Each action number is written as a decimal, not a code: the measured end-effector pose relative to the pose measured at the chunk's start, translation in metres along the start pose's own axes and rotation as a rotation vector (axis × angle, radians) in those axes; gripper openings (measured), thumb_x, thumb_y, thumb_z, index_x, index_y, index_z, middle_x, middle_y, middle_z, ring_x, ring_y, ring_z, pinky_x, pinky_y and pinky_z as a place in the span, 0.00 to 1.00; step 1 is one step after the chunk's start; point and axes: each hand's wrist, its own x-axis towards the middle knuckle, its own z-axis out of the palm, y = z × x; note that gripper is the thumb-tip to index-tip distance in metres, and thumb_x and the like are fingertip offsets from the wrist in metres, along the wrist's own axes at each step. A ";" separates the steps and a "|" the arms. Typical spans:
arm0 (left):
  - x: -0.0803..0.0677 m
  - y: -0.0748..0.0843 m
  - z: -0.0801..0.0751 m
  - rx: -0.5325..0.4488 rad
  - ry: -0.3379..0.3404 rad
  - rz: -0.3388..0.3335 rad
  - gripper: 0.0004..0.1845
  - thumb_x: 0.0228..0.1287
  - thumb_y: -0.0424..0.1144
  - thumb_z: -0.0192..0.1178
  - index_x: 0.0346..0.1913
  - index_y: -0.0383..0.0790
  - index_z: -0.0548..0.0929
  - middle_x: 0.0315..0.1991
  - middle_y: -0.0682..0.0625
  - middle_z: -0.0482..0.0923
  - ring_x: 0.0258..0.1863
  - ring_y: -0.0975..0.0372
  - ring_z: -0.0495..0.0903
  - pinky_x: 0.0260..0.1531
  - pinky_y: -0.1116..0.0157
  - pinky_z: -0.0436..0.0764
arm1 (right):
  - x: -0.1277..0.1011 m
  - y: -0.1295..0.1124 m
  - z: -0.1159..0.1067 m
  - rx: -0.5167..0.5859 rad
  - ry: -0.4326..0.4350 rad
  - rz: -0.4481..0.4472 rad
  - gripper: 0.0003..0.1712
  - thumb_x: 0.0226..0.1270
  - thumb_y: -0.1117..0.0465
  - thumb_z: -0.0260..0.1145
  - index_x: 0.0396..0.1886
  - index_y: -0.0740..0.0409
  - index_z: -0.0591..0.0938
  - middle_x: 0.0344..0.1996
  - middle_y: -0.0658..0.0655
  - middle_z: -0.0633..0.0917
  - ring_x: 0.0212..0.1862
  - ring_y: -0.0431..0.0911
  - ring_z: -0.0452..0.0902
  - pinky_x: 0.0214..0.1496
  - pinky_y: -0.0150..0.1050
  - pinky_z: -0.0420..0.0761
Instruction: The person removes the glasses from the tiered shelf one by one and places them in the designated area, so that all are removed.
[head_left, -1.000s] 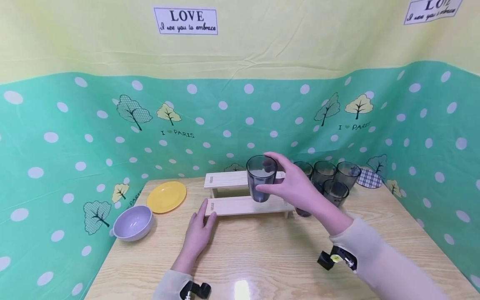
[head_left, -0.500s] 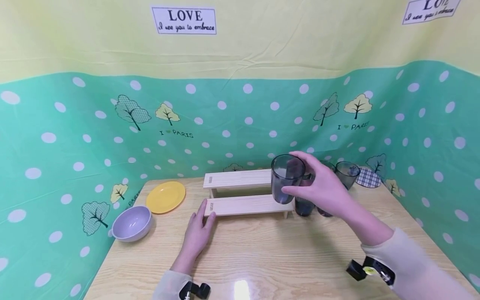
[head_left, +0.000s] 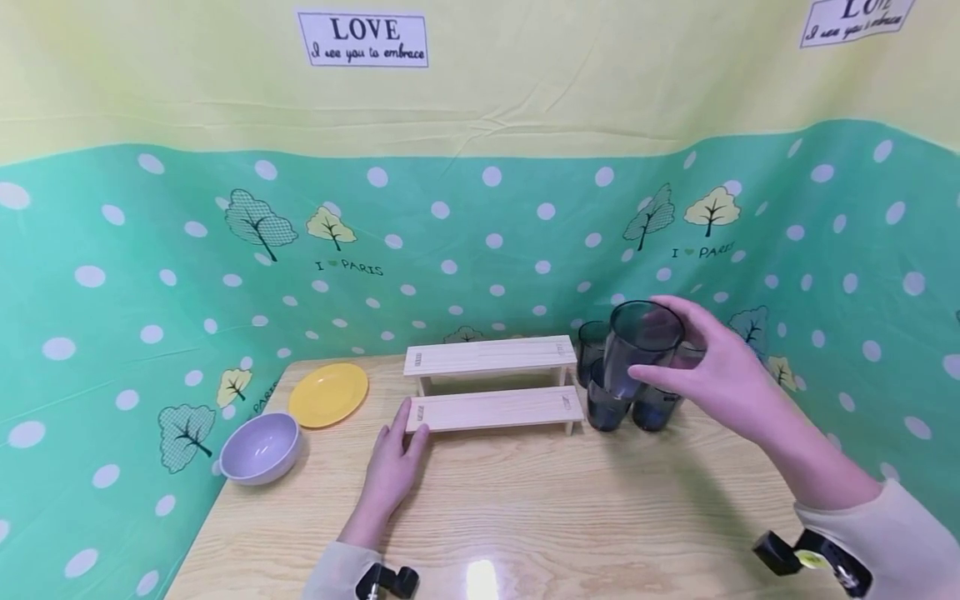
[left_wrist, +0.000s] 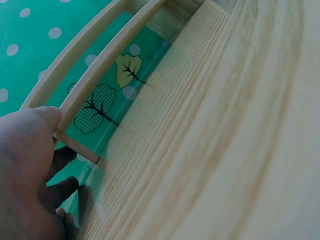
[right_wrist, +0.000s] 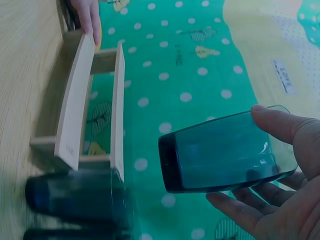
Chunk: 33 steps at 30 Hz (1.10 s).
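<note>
In the head view my right hand [head_left: 723, 375] holds a dark tinted drinking glass [head_left: 636, 350] upright between thumb and fingers, raised at the right of a two-step wooden rack [head_left: 495, 408]. The right wrist view shows the thumb on one side of this glass [right_wrist: 220, 155] and the fingers on the other, near its rim. My left hand [head_left: 392, 467] grips the left end of the rack's lower step. In the left wrist view its thumb lies on the wooden edge, with other fingers beyond it. Partly behind the held glass stand several like glasses [head_left: 606, 410].
A purple bowl [head_left: 261, 448] and a yellow plate [head_left: 328, 396] sit at the table's left. Patterned cloth [head_left: 487, 217] hangs behind and at both sides. The wood-grain table [head_left: 510, 508] stretches in front of the rack.
My right hand has carried the glass rightward, from above the rack to above the other glasses. The left hand has stayed at the rack's left end.
</note>
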 end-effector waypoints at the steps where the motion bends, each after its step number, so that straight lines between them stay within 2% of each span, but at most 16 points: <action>1: 0.000 0.000 0.000 0.001 0.000 0.000 0.40 0.89 0.60 0.51 0.91 0.46 0.56 0.86 0.35 0.59 0.84 0.26 0.48 0.79 0.27 0.52 | -0.002 0.002 -0.004 -0.014 0.006 0.012 0.58 0.65 0.40 0.85 0.89 0.38 0.64 0.71 0.59 0.82 0.66 0.59 0.83 0.53 0.41 0.84; 5: 0.000 0.000 0.000 0.000 -0.001 -0.002 0.40 0.89 0.60 0.51 0.91 0.46 0.55 0.86 0.35 0.58 0.84 0.27 0.48 0.79 0.27 0.52 | -0.006 0.008 -0.016 -0.045 0.025 0.044 0.60 0.65 0.40 0.85 0.90 0.41 0.62 0.76 0.63 0.78 0.76 0.65 0.74 0.61 0.57 0.80; 8: -0.001 0.000 0.000 0.001 -0.001 -0.004 0.40 0.89 0.60 0.51 0.91 0.47 0.55 0.86 0.36 0.58 0.84 0.27 0.48 0.80 0.28 0.52 | -0.008 0.017 -0.024 -0.052 0.033 0.064 0.61 0.65 0.41 0.85 0.91 0.42 0.61 0.80 0.64 0.74 0.78 0.67 0.70 0.65 0.60 0.78; 9: -0.001 0.000 0.000 0.001 -0.001 -0.003 0.40 0.89 0.60 0.51 0.91 0.47 0.55 0.86 0.36 0.58 0.84 0.27 0.48 0.80 0.28 0.52 | -0.008 0.020 -0.027 -0.053 0.039 0.066 0.62 0.65 0.41 0.85 0.91 0.42 0.61 0.79 0.65 0.74 0.77 0.68 0.70 0.64 0.57 0.79; 11: -0.001 0.000 0.000 0.000 -0.001 -0.002 0.40 0.89 0.60 0.51 0.91 0.46 0.56 0.86 0.36 0.58 0.84 0.27 0.48 0.80 0.28 0.52 | -0.010 0.027 -0.032 -0.071 0.054 0.068 0.61 0.66 0.42 0.85 0.91 0.42 0.60 0.77 0.64 0.76 0.75 0.66 0.73 0.59 0.43 0.81; 14: -0.001 0.000 0.000 -0.002 -0.001 0.000 0.40 0.89 0.60 0.50 0.91 0.47 0.55 0.86 0.35 0.58 0.84 0.26 0.47 0.80 0.28 0.52 | -0.013 0.037 -0.039 -0.070 0.074 0.063 0.60 0.68 0.44 0.84 0.91 0.41 0.60 0.73 0.63 0.79 0.73 0.64 0.75 0.47 0.24 0.76; 16: -0.001 0.000 0.000 0.001 0.000 0.000 0.39 0.89 0.60 0.50 0.91 0.47 0.55 0.86 0.35 0.58 0.84 0.26 0.47 0.80 0.28 0.52 | -0.014 0.042 -0.043 -0.074 0.081 0.075 0.59 0.69 0.43 0.83 0.91 0.40 0.60 0.72 0.62 0.80 0.73 0.63 0.74 0.46 0.21 0.75; 18: -0.001 0.000 0.000 0.006 -0.001 0.000 0.39 0.89 0.61 0.50 0.91 0.48 0.55 0.86 0.35 0.59 0.84 0.26 0.48 0.79 0.27 0.52 | -0.015 0.048 -0.047 -0.069 0.079 0.094 0.60 0.69 0.42 0.83 0.92 0.41 0.59 0.73 0.64 0.79 0.74 0.65 0.73 0.51 0.28 0.78; 20: -0.001 0.000 0.000 0.009 0.000 0.000 0.39 0.89 0.60 0.50 0.91 0.48 0.55 0.86 0.35 0.59 0.84 0.26 0.48 0.79 0.27 0.52 | -0.015 0.054 -0.051 -0.077 0.076 0.117 0.61 0.69 0.41 0.83 0.92 0.42 0.57 0.74 0.68 0.78 0.75 0.68 0.71 0.59 0.44 0.80; 23: 0.000 0.000 0.000 0.006 0.000 0.005 0.39 0.89 0.60 0.51 0.91 0.47 0.55 0.86 0.35 0.59 0.83 0.26 0.48 0.79 0.27 0.52 | -0.014 0.063 -0.055 -0.087 0.078 0.147 0.64 0.69 0.40 0.82 0.93 0.46 0.53 0.75 0.74 0.75 0.75 0.74 0.67 0.61 0.67 0.74; 24: 0.000 0.000 0.000 0.002 0.001 0.005 0.39 0.89 0.60 0.51 0.91 0.47 0.55 0.86 0.36 0.59 0.84 0.26 0.48 0.79 0.27 0.52 | -0.014 0.067 -0.056 -0.090 0.081 0.155 0.65 0.69 0.39 0.82 0.93 0.46 0.53 0.75 0.74 0.75 0.75 0.75 0.67 0.61 0.70 0.72; 25: 0.000 0.000 0.001 -0.001 0.002 0.008 0.39 0.89 0.59 0.51 0.91 0.47 0.56 0.86 0.36 0.59 0.84 0.26 0.48 0.79 0.27 0.52 | -0.014 0.071 -0.058 -0.096 0.084 0.165 0.65 0.70 0.39 0.81 0.93 0.46 0.52 0.75 0.74 0.74 0.75 0.75 0.66 0.61 0.69 0.72; 30: 0.000 -0.001 0.001 -0.001 0.005 0.017 0.39 0.89 0.59 0.51 0.91 0.46 0.56 0.86 0.37 0.60 0.84 0.27 0.48 0.80 0.28 0.53 | -0.014 0.092 -0.064 -0.107 0.095 0.208 0.65 0.72 0.37 0.79 0.94 0.47 0.51 0.75 0.67 0.73 0.75 0.68 0.66 0.56 0.47 0.71; 32: 0.000 -0.002 0.001 0.005 0.004 0.020 0.39 0.89 0.60 0.51 0.91 0.47 0.56 0.86 0.37 0.60 0.83 0.26 0.48 0.79 0.28 0.53 | -0.014 0.099 -0.065 -0.113 0.097 0.223 0.65 0.72 0.37 0.79 0.94 0.48 0.50 0.75 0.67 0.72 0.75 0.70 0.66 0.56 0.47 0.71; 33: 0.000 -0.002 0.001 0.007 0.003 0.019 0.39 0.89 0.60 0.51 0.91 0.47 0.55 0.86 0.37 0.60 0.83 0.26 0.49 0.79 0.28 0.53 | -0.014 0.103 -0.066 -0.115 0.097 0.229 0.66 0.72 0.37 0.79 0.94 0.50 0.49 0.76 0.69 0.71 0.76 0.72 0.65 0.58 0.50 0.73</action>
